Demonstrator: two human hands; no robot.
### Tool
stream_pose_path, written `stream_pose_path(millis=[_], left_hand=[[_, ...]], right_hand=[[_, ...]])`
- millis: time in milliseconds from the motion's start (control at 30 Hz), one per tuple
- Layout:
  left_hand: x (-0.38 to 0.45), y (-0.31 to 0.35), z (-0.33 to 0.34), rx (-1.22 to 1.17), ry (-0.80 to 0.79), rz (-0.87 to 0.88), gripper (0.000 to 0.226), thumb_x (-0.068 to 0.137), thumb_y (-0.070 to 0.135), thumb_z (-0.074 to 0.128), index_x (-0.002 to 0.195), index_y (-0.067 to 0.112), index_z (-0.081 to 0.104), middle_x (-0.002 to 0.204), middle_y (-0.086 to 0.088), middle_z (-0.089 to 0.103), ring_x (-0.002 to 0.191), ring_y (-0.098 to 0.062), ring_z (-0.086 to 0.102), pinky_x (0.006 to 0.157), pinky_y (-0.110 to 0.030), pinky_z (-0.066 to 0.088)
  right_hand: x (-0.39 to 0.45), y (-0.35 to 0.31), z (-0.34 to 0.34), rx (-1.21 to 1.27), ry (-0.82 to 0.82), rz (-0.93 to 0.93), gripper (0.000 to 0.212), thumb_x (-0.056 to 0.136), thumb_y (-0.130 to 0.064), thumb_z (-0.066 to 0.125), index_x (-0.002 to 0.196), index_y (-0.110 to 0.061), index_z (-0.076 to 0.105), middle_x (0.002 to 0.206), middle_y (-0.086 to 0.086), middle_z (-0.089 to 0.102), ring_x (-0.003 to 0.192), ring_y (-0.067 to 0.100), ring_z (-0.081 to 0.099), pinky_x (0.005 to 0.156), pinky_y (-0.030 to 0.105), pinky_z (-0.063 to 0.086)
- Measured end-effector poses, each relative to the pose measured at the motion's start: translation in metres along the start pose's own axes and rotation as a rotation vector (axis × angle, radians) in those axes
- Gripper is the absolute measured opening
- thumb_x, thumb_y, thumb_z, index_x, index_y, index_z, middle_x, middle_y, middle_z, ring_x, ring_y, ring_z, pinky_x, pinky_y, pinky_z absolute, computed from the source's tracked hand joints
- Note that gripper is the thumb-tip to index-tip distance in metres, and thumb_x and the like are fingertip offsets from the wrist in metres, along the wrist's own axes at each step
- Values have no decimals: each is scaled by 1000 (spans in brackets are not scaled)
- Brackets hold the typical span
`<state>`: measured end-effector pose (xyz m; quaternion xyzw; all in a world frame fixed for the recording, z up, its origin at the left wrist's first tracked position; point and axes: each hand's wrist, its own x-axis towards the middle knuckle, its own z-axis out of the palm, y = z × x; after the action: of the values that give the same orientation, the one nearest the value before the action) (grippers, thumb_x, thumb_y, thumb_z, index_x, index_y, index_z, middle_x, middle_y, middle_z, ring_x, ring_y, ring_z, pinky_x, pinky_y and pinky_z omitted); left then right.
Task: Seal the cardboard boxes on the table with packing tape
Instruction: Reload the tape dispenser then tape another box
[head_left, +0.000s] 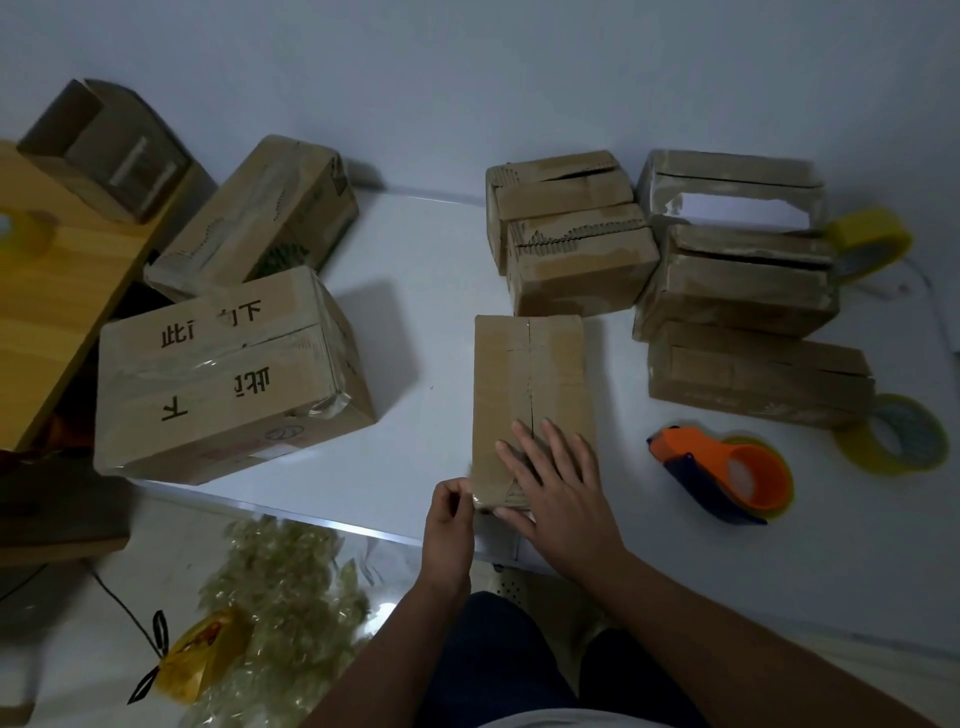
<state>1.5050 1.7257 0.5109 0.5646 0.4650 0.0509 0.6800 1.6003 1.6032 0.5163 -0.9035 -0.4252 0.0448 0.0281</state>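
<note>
We are working at the white table (415, 291), with one small cardboard box (530, 384) lying lengthwise in the lower middle of the frame, its near end at the table's front edge. Our right hand (556, 478) is lying flat on the near part of the box top, fingers straight and spread, pressing down and gripping nothing. Our left hand (451, 512) is sitting at the box's near left corner with its fingers curled, pinching what looks like a clear tape end (475, 499) against that corner; the tape itself is hard to make out.

To the right of the box, in the lower right of the frame, an orange tape dispenser (727, 475) is lying on the table, apart from both hands. A yellow tape roll (901, 434) is resting just beyond it, and another yellow roll (870, 244) is sitting at the upper right. Between them a cluster of five small boxes (727, 291) is filling the upper right, several with slightly raised flaps. At the left, a large printed box (223, 374) is standing on the table's corner, with another taped box (260, 213) leaning behind it.
</note>
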Motion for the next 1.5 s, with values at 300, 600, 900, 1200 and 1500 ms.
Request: stream_pose_path(millis=[300, 600, 900, 1200, 1500], left_hand=[[19, 10, 5, 134, -2, -65, 14, 102, 15, 50, 114, 18, 58, 116, -1, 63, 104, -17, 59, 75, -19, 46], [-7, 39, -34, 235, 5, -32, 22, 101, 16, 50, 105, 15, 72, 104, -1, 73, 98, -13, 67, 89, -27, 52], [-14, 54, -29, 699, -309, 303, 46, 92, 3, 61, 134, 21, 58, 118, 4, 69, 108, -13, 66, 80, -1, 41], [26, 54, -34, 1192, -498, 510, 93, 91, 38, 69, 157, 17, 7, 130, -12, 62, 106, -26, 65, 85, -25, 45], [28, 53, -52, 927, -430, 495, 94, 83, 69, 55, 157, 28, 14, 164, 8, 14, 124, -8, 55, 103, -34, 48]], right_hand=[[1, -1, -3, -5, -66, 8, 73, 92, -65, 31, 154, -27, 20, 162, 3, 14, 148, 31, 15, 116, 54, 17], [0, 0, -5, -13, -70, 8, 73, 91, -66, 26, 153, -27, 23, 162, 3, 18, 147, 31, 19, 116, 53, 18], [0, -1, -6, 4, -87, 11, 73, 92, -64, 29, 154, -27, 19, 162, 3, 15, 148, 31, 16, 116, 54, 18], [2, 1, -6, -5, -122, -5, 76, 91, -66, 34, 154, -26, 21, 162, 4, 14, 149, 31, 13, 117, 54, 15], [9, 17, -31, 420, -114, 55, 64, 97, -55, 35, 153, -32, 17, 162, -8, 4, 149, 17, -4, 121, 47, 4]])
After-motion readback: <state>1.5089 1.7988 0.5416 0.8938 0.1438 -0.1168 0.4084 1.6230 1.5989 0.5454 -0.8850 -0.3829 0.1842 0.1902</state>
